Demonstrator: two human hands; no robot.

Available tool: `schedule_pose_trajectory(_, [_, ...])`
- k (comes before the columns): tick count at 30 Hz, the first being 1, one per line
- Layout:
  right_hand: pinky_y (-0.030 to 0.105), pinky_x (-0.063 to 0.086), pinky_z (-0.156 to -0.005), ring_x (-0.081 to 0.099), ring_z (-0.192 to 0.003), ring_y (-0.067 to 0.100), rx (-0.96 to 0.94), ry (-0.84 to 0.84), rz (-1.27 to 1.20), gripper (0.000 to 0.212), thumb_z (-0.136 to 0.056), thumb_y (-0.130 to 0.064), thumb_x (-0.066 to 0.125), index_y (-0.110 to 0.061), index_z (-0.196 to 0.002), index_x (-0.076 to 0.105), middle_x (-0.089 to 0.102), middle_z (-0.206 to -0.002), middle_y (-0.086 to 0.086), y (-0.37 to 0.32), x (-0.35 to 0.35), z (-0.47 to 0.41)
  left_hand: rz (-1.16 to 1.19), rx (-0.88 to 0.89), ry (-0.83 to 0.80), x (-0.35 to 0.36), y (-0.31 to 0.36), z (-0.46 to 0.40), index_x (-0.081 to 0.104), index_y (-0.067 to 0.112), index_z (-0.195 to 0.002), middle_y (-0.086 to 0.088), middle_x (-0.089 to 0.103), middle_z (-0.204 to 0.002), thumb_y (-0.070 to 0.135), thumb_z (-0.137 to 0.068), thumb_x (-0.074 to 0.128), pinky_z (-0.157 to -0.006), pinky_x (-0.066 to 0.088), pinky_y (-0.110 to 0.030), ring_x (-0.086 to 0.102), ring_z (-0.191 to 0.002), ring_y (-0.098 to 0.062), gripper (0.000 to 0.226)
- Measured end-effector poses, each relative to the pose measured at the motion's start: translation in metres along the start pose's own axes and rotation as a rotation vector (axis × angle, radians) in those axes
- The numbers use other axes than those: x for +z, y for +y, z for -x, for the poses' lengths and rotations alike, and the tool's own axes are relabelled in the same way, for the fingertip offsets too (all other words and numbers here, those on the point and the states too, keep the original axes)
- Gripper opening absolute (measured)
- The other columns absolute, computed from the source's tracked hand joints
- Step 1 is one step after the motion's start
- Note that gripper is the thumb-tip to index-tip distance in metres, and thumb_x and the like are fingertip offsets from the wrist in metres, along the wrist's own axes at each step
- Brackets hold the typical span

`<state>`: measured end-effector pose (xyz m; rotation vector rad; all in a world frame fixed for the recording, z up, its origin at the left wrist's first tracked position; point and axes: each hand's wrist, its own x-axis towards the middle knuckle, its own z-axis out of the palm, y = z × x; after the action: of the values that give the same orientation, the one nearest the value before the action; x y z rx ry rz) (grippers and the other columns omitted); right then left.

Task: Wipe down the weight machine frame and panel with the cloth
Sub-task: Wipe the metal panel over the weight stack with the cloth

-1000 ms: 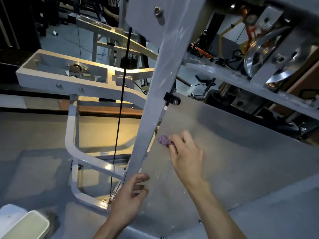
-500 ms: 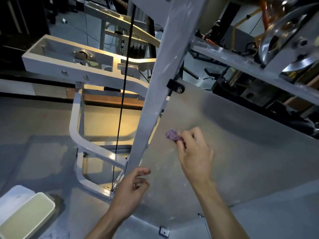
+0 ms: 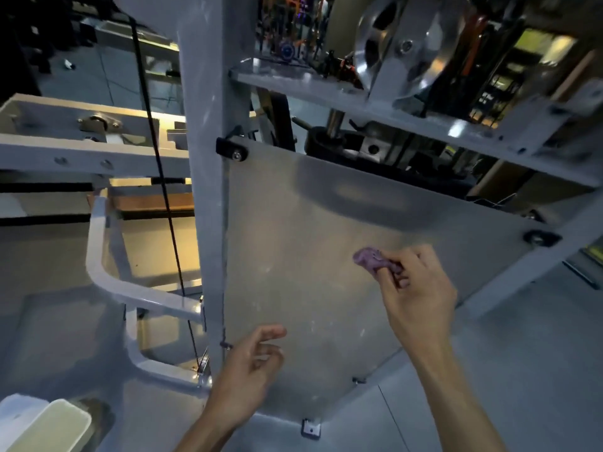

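Purple cloth (image 3: 372, 260); pale grey frame (image 3: 204, 158); dull silver panel (image 3: 293, 256); black cable (image 3: 163, 197)

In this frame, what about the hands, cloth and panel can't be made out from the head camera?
- Purple cloth: mostly bunched inside the right hand; its size and whether it lies flat against the panel can't be told.
- Left hand: fingers loosely curled near the upright post; contact with post or panel is unclear.
- Panel's lower corner: hidden behind the left forearm.
- Pulley up top: motion-blurred.
- White tub: cut off by the bottom-left edge.

cloth (image 3: 372, 258) on panel (image 3: 293, 239) | frame post (image 3: 204, 158) left | tub (image 3: 49, 429) far left
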<state>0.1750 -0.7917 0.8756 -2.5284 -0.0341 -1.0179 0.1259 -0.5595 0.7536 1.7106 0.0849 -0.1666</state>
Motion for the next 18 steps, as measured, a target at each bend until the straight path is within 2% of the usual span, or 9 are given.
schedule_pose_trajectory(2, [0.035, 0.052, -0.059, 0.057, -0.07, 0.008, 0.043, -0.024, -0.055, 0.02, -0.085, -0.012, 0.078, -0.026, -0.099, 0.074, 0.055, -0.093, -0.016, 0.021, -0.01, 0.016, -0.009, 0.029, -0.007, 0.011, 0.005, 0.004, 0.068, 0.029, -0.111, 0.028, 0.071, -0.109, 0.005, -0.096, 0.064, -0.077, 0.047, -0.007, 0.067, -0.092, 0.006, 0.028])
schedule_pose_trajectory(5, [0.041, 0.056, -0.059, 0.061, -0.073, 0.008, 0.113, -0.023, -0.086, 0.019, -0.086, -0.01, 0.079, -0.025, -0.097, 0.074, 0.057, -0.094, -0.015, 0.057, -0.027, 0.039, -0.034, 0.065, -0.031, 0.027, 0.01, 0.01, 0.068, 0.026, -0.11, 0.03, 0.07, -0.107, 0.0, -0.094, 0.065, -0.077, 0.047, -0.007, 0.068, -0.091, 0.001, 0.031])
schedule_pose_trajectory(7, [0.043, 0.056, -0.059, 0.062, -0.074, 0.009, 0.181, -0.036, -0.109, 0.019, -0.086, -0.011, 0.08, -0.026, -0.096, 0.074, 0.057, -0.093, -0.014, 0.079, -0.037, 0.053, -0.04, 0.074, -0.052, 0.038, 0.011, 0.014, 0.069, 0.026, -0.11, 0.023, 0.071, -0.108, -0.001, -0.094, 0.064, -0.076, 0.048, -0.01, 0.068, -0.092, -0.002, 0.032])
schedule_pose_trajectory(9, [0.042, 0.057, -0.061, 0.064, -0.073, 0.01, 0.226, -0.059, -0.133, 0.023, -0.085, -0.008, 0.08, -0.029, -0.093, 0.074, 0.058, -0.093, -0.016, 0.094, -0.048, 0.067, -0.049, 0.081, -0.079, 0.051, 0.013, 0.017, 0.069, 0.028, -0.109, 0.02, 0.072, -0.109, -0.001, -0.094, 0.063, -0.076, 0.047, -0.009, 0.068, -0.092, -0.002, 0.034])
schedule_pose_trajectory(12, [0.021, 0.054, -0.065, 0.065, -0.079, 0.001, 0.24, -0.094, -0.189, 0.045, -0.083, 0.001, 0.078, -0.043, -0.087, 0.068, 0.061, -0.095, -0.022, 0.096, -0.062, 0.079, -0.061, 0.087, -0.123, 0.07, 0.019, 0.024, 0.069, 0.027, -0.109, 0.023, 0.071, -0.109, -0.003, -0.093, 0.062, -0.077, 0.045, -0.007, 0.067, -0.092, -0.001, 0.035])
schedule_pose_trajectory(13, [0.019, 0.053, -0.066, 0.065, -0.08, 0.0, 0.235, -0.093, -0.194, 0.051, -0.082, 0.004, 0.077, -0.046, -0.087, 0.065, 0.061, -0.097, -0.023, 0.096, -0.066, 0.081, -0.06, 0.091, -0.137, 0.076, 0.02, 0.026, 0.069, 0.027, -0.109, 0.023, 0.071, -0.11, -0.003, -0.093, 0.062, -0.077, 0.045, -0.007, 0.068, -0.092, -0.001, 0.035])
schedule_pose_trajectory(15, [0.024, 0.056, -0.07, 0.066, -0.082, 0.002, 0.229, -0.062, -0.203, 0.054, -0.082, 0.007, 0.076, -0.046, -0.088, 0.064, 0.06, -0.097, -0.02, 0.097, -0.071, 0.077, -0.072, 0.094, -0.162, 0.085, 0.023, 0.029, 0.069, 0.027, -0.11, 0.025, 0.07, -0.11, -0.002, -0.094, 0.062, -0.078, 0.046, -0.008, 0.068, -0.094, -0.001, 0.034])
schedule_pose_trajectory(18, [0.032, 0.059, -0.076, 0.065, -0.085, 0.003, 0.195, 0.004, -0.213, 0.035, -0.084, 0.007, 0.073, -0.027, -0.091, 0.072, 0.056, -0.097, -0.018, 0.1, -0.077, 0.058, -0.087, 0.11, -0.162, 0.095, 0.027, 0.03, 0.07, 0.025, -0.108, 0.024, 0.071, -0.11, -0.001, -0.094, 0.064, -0.079, 0.048, -0.011, 0.069, -0.093, -0.003, 0.031])
